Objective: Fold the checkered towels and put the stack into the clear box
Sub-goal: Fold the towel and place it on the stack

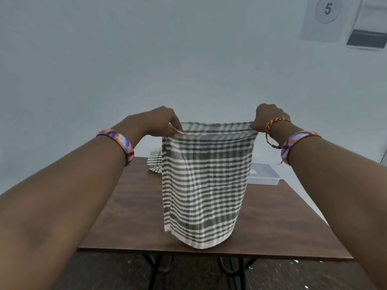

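A grey-and-white checkered towel (206,185) hangs doubled over in the air above the brown table (282,222). My left hand (161,122) pinches its top left corners. My right hand (268,118) grips the top right corners. The towel's lower fold hangs close to the table's near edge. Another checkered towel (154,163) lies at the table's far side, mostly hidden behind the held one. The clear box (265,174) sits at the far right of the table, partly hidden by the towel and my right arm.
A pale wall stands right behind the table. A sheet marked 5 (326,15) hangs on it at the top right. Dark floor and black table legs (155,268) show below the near edge.
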{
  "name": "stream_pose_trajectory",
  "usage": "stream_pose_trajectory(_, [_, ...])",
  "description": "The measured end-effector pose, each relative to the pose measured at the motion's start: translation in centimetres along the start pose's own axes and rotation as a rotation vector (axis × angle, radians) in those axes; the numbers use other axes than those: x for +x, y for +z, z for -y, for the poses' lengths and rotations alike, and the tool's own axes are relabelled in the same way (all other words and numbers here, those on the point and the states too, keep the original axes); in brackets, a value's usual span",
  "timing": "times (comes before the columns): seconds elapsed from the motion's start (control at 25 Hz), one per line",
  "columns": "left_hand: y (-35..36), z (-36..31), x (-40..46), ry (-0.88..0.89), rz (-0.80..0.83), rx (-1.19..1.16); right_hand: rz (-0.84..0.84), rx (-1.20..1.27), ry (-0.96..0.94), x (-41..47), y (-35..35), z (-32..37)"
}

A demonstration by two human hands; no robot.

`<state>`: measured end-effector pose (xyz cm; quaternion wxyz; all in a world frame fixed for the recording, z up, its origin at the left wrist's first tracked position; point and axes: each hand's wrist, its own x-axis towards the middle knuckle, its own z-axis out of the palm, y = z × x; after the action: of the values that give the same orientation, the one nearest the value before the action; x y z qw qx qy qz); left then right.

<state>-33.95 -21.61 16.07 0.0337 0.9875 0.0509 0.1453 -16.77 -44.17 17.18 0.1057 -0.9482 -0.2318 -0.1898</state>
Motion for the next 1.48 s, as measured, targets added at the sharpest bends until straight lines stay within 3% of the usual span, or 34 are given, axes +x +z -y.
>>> stream_pose_trajectory(0.36, [-0.5, 0.1, 2.1, -0.030, -0.083, -0.040, -0.102, -0.061, 0.019, 0.7, -1.1, 0.5])
stream_pose_trajectory(0.48, [0.2, 2.0, 2.7, -0.090, -0.207, -0.197, -0.112, 0.003, -0.007, 1.3, -0.5, -0.1])
stream_pose_trajectory(0.56, [0.7, 3.1, 2.6, -0.121, -0.283, -0.287, -0.057, 0.075, -0.024, 1.5, 0.1, -0.8])
stream_pose_trajectory(0.68, [1.2, 3.3, 3.4, -0.085, -0.257, -0.261, 0.136, 0.243, -0.193, 1.6, 1.7, -0.2])
stream_pose_trajectory(0.84, [1.2, 1.0, 6.1, -0.014, -0.183, -0.217, 0.217, 0.730, -0.421, 0.8, 5.1, 6.4])
stream_pose_trajectory(0.92, [1.1, 0.2, 6.7, 0.010, -0.226, -0.204, 0.250, 0.805, -0.439, 0.8, 7.0, 9.1])
stream_pose_trajectory(1.16, [-0.1, 3.2, 5.5, -0.124, -0.405, -0.131, 0.522, 0.169, -0.342, 0.4, 12.4, 6.9])
stream_pose_trajectory(1.28, [0.4, 6.2, 4.0, -0.256, -0.324, -0.019, 0.496, 0.258, -0.280, 0.7, 11.7, 3.7])
stream_pose_trajectory(1.48, [2.2, 7.3, 3.1, -0.356, -0.277, -0.040, 0.203, 0.398, -0.200, 2.0, 8.5, 2.4])
